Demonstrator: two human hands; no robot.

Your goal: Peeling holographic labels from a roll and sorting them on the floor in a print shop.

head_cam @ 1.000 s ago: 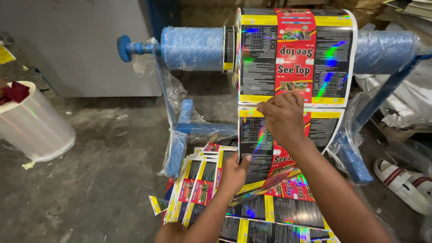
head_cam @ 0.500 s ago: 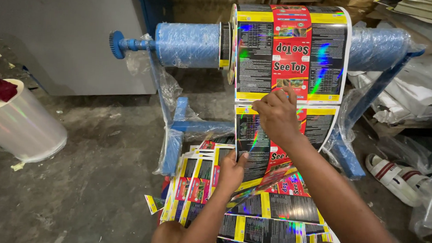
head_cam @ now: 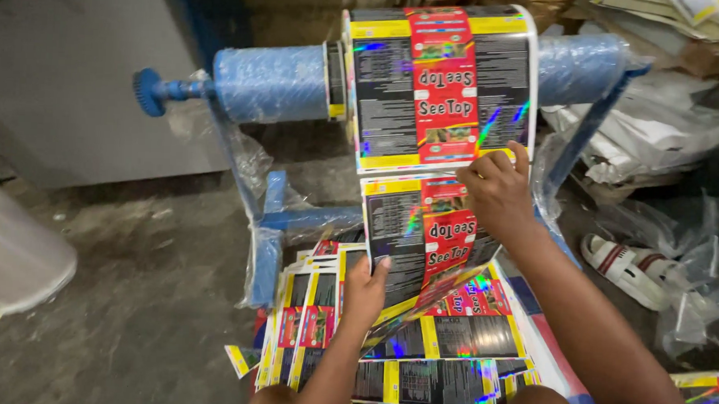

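Left hand [head_cam: 366, 294], right hand [head_cam: 497, 191] grip printed film strip [head_cam: 422, 228] hanging off roll [head_cam: 439, 85].

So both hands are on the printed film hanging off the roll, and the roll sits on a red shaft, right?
Not quite: the head view shows the shaft is blue, not red. The rest holds: left hand and right hand are on the printed film hanging from the roll.

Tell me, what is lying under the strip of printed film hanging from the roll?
Under the hanging strip, held by the left hand and right hand, lies a pile of cut printed sheets on the floor. Whatever lies beneath that pile is covered.
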